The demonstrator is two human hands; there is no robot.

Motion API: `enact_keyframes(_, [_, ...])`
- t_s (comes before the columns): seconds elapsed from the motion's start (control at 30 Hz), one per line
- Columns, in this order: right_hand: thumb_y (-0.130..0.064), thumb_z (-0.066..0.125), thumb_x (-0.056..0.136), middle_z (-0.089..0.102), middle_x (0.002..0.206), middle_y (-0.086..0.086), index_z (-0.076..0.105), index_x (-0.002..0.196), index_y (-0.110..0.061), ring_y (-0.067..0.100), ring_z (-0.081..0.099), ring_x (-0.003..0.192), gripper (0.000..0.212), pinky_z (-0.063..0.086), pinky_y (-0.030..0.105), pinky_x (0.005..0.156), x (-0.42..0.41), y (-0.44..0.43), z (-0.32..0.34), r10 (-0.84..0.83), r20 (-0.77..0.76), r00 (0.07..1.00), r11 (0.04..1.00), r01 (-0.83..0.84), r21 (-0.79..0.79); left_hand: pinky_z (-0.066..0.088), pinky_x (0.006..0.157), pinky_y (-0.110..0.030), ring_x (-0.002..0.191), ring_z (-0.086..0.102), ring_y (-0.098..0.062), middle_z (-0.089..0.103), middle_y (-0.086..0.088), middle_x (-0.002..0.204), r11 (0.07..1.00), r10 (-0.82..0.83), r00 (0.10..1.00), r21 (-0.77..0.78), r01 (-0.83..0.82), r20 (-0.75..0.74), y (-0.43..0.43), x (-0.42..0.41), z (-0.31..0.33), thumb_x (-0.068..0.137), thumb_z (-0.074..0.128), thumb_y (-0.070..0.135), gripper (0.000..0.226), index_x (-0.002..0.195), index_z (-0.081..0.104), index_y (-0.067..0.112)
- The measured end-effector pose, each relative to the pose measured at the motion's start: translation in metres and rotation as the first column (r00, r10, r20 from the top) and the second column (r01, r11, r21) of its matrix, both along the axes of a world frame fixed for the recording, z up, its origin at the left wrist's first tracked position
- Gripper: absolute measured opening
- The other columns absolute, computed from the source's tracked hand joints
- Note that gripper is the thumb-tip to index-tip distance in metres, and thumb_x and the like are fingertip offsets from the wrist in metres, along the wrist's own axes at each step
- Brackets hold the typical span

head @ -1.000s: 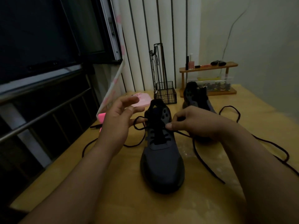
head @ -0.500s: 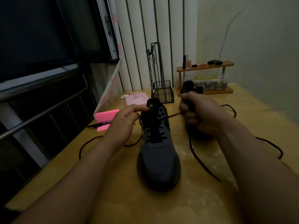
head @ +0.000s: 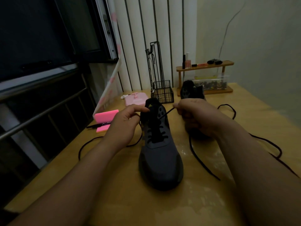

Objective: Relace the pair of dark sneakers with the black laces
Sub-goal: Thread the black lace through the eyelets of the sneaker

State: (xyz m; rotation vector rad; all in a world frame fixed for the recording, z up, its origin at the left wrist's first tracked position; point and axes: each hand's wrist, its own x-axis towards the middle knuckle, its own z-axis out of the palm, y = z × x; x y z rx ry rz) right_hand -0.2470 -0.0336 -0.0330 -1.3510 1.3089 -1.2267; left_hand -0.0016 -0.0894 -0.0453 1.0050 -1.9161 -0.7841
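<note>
**On the desk: top eyelet time**

Near sneaker points toe-first at me. Right hand pinches the black lace taut, just right of the tongue. Left hand curls at its other side, grip unclear.

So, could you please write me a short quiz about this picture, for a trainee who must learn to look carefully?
1. True or false: the right hand pinches a taut black lace that runs to the near sneaker.
2. Where does the second sneaker stand? A) beyond the right hand, in front of the wooden shelf; B) on the floor; C) upside down on top of the near sneaker.
3. Fill in: the block lying on the table to the left of the left hand is ___ in colour.
Key: 1 true; 2 A; 3 pink.
</note>
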Motion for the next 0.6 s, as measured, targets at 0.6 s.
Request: enact_keyframes(0.6, [-0.036,0.042,0.111,0.060,0.077,0.001,0.066,0.111,-0.006,0.013,0.046,0.059,0.039,0.036,0.029,0.055,0.020,-0.001,0.010,-0.083,0.157,0.984,0.987,0.104,-0.125,0.047,0.064,-0.011,0.078,0.066,0.001,0.069,0.014,0.080,0.987,-0.102,0.992,-0.113,0.111,0.078,0.036,-0.011,0.019,0.102,0.064,0.022,0.016,0.086,0.068,0.021])
